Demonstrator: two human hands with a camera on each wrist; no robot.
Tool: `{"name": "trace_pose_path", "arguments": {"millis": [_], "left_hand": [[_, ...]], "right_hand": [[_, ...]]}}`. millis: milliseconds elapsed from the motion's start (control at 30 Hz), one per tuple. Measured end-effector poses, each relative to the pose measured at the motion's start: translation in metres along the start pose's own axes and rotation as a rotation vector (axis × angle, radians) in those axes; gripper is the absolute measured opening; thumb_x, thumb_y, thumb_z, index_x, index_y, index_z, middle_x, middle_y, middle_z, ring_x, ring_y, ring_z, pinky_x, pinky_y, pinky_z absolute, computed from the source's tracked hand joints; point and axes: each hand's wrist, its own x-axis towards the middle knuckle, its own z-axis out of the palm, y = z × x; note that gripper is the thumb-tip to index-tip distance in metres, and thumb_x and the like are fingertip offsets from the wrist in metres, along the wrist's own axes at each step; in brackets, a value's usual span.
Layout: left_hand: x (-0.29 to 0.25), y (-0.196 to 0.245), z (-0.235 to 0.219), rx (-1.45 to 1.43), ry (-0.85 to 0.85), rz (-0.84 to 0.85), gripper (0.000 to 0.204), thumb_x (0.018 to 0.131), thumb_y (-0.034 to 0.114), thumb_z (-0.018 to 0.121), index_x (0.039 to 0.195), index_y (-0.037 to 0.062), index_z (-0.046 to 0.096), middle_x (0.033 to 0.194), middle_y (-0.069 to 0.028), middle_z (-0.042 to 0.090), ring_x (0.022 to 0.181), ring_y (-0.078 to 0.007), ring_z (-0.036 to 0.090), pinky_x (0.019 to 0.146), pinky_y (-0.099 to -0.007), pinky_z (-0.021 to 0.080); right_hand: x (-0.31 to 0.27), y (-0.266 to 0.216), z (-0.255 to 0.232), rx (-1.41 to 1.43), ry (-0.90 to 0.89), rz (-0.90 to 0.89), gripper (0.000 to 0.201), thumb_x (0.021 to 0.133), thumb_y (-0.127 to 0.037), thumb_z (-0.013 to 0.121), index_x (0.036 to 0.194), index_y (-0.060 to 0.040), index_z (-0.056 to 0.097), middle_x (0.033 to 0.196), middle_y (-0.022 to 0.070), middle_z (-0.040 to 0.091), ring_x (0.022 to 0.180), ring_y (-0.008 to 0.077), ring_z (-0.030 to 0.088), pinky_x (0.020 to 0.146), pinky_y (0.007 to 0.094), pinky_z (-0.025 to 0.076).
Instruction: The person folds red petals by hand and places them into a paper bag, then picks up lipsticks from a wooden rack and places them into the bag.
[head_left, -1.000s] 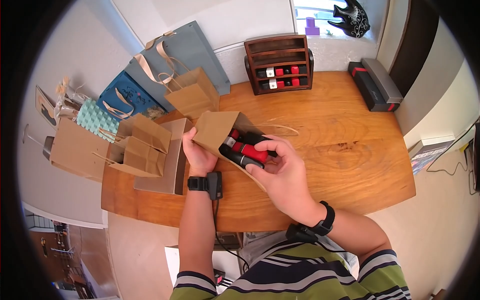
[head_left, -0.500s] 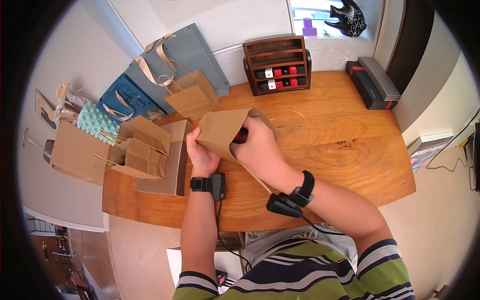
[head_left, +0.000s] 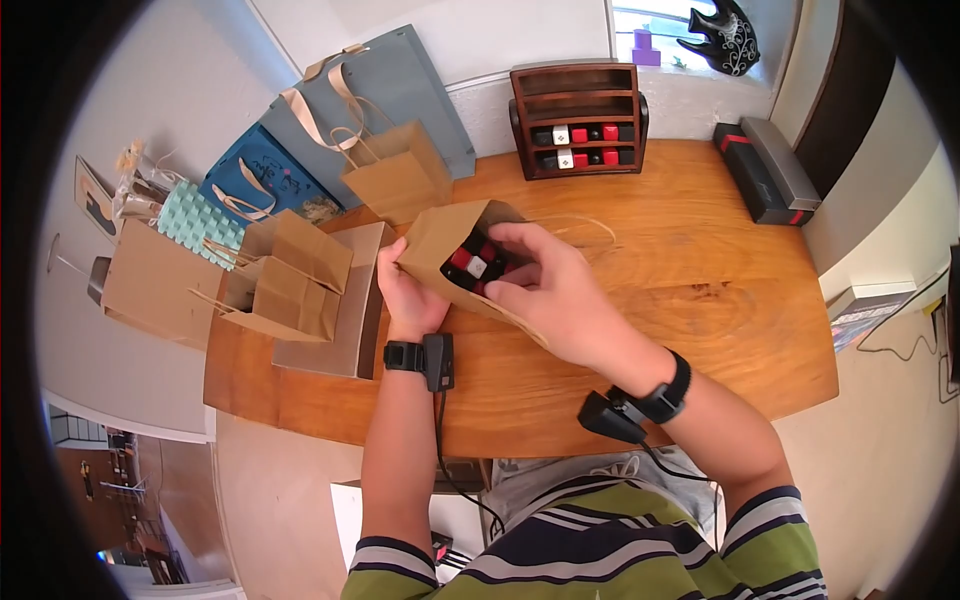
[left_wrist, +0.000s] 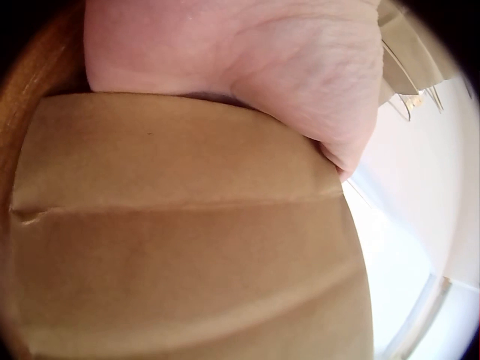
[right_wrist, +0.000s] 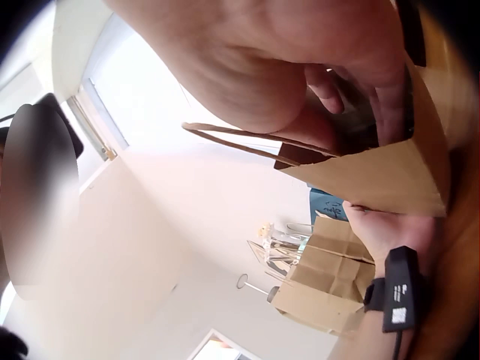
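My left hand [head_left: 408, 292] grips a brown paper bag [head_left: 432, 240] at its closed end, the thumb along its side. In the left wrist view the palm lies against the creased paper [left_wrist: 180, 247]. The bag is tilted, its mouth toward my right hand [head_left: 560, 290]. Inside lie several small black, red and white lipstick-like tubes [head_left: 476, 267]. My right fingers and thumb are spread apart at the bag's mouth, close over the tubes, with nothing visible held between them. The right wrist view shows those fingers [right_wrist: 386, 112] reaching past the bag's rim.
A wooden rack [head_left: 580, 120] with two rows of similar pieces stands at the back of the table [head_left: 700, 330]. Other paper bags [head_left: 290, 285] and a flat box [head_left: 340, 345] are at left, a large grey bag [head_left: 425, 85] behind. Long dark boxes [head_left: 765, 175] lie at right.
My right hand first had its fingers around red and black tubes at the bag's mouth, then went deep inside, and has now drawn back with the tubes lying deeper. My left hand still holds the bag.
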Motion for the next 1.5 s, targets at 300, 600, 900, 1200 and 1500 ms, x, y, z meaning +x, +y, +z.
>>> {"name": "trace_pose_path", "arguments": {"millis": [300, 600, 900, 1200, 1500], "left_hand": [[0.002, 0.000, 0.000, -0.018, -0.071, -0.115, 0.060, 0.093, 0.043, 0.053, 0.137, 0.0033, 0.060, 0.129, -0.0147, 0.067, 0.128, -0.0378, 0.058, 0.112, -0.0505, 0.046], [0.000, 0.000, 0.010, -0.055, -0.175, -0.174, 0.055, 0.097, 0.043, 0.050, 0.135, 0.0040, 0.061, 0.131, -0.0156, 0.065, 0.130, -0.0392, 0.057, 0.117, -0.0537, 0.043], [0.001, 0.000, -0.002, -0.022, -0.122, -0.189, 0.065, 0.097, 0.053, 0.058, 0.142, 0.0072, 0.059, 0.137, -0.0149, 0.062, 0.138, -0.0391, 0.052, 0.122, -0.0551, 0.038], [0.001, -0.003, 0.009, -0.037, -0.022, -0.136, 0.076, 0.093, 0.053, 0.043, 0.144, -0.0027, 0.053, 0.138, -0.0211, 0.061, 0.133, -0.0406, 0.056, 0.110, -0.0525, 0.048], [-0.001, -0.001, 0.011, -0.018, -0.034, -0.132, 0.067, 0.096, 0.049, 0.047, 0.142, 0.0013, 0.056, 0.134, -0.0200, 0.063, 0.129, -0.0418, 0.058, 0.112, -0.0558, 0.047]], "right_hand": [[-0.045, -0.015, -0.054, -0.021, -0.206, 0.060, 0.014, 0.097, -0.005, 0.068, 0.108, 0.0030, 0.072, 0.093, 0.0048, 0.073, 0.082, 0.0088, 0.065, 0.075, 0.0266, 0.054], [-0.023, 0.015, -0.116, 0.201, -0.425, 0.341, 0.022, 0.097, -0.023, 0.076, 0.100, -0.0012, 0.075, 0.089, 0.0039, 0.075, 0.079, 0.0085, 0.065, 0.070, 0.0236, 0.050], [-0.017, 0.049, -0.107, 0.155, -0.373, 0.406, 0.024, 0.095, -0.024, 0.077, 0.104, -0.0017, 0.074, 0.090, 0.0030, 0.073, 0.076, 0.0100, 0.065, 0.069, 0.0245, 0.051], [-0.017, 0.052, -0.105, 0.132, -0.346, 0.397, 0.022, 0.096, -0.021, 0.075, 0.104, -0.0014, 0.073, 0.090, 0.0033, 0.072, 0.076, 0.0104, 0.065, 0.069, 0.0246, 0.052], [-0.018, 0.054, -0.103, 0.122, -0.343, 0.394, 0.020, 0.097, -0.020, 0.075, 0.104, -0.0019, 0.073, 0.090, 0.0033, 0.072, 0.076, 0.0100, 0.065, 0.069, 0.0244, 0.052]]}}
